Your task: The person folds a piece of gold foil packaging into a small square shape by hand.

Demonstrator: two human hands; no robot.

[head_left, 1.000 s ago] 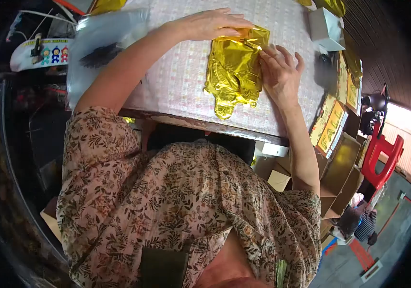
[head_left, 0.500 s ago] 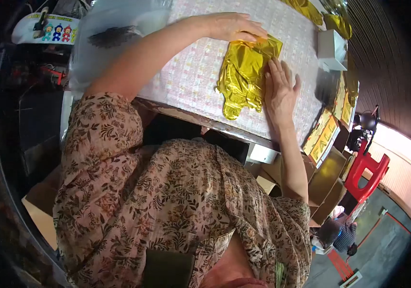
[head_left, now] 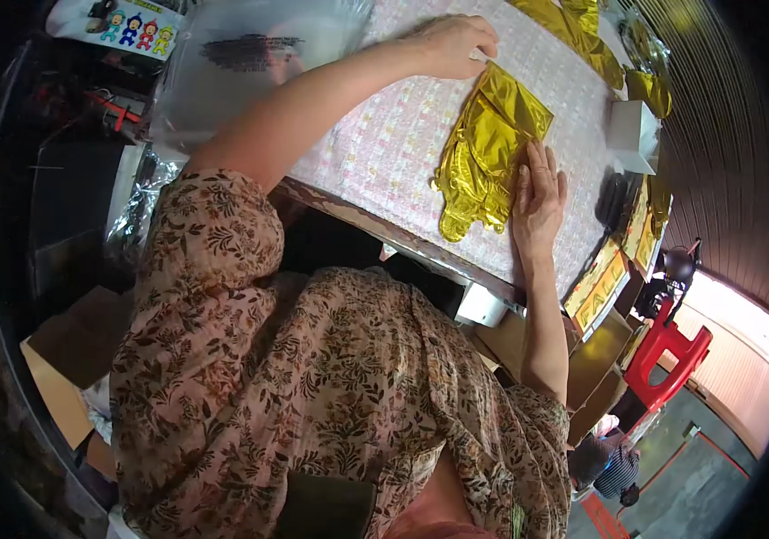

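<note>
A flat, wrinkled gold foil balloon (head_left: 492,135) lies folded on the patterned tablecloth in front of me. My left hand (head_left: 456,47) is just beyond its upper left corner, fingers curled together around a small white piece (head_left: 478,56) that I cannot make out well. My right hand (head_left: 541,193) rests on the cloth at the balloon's right edge, with its fingers stretched out and the fingertips against the foil.
A stack of clear plastic bags (head_left: 223,99) lies at the table's left. More gold foil (head_left: 573,36) is along the far edge. On the right stand a white box (head_left: 633,135) and cardboard boxes with lettering (head_left: 602,292). A red plastic stool (head_left: 667,359) and another person (head_left: 613,467) are beyond.
My left hand has come off the foil and moved up, its fingers now curled around a small white piece. The right hand still lies along the balloon's right edge. The view has shifted slightly.
</note>
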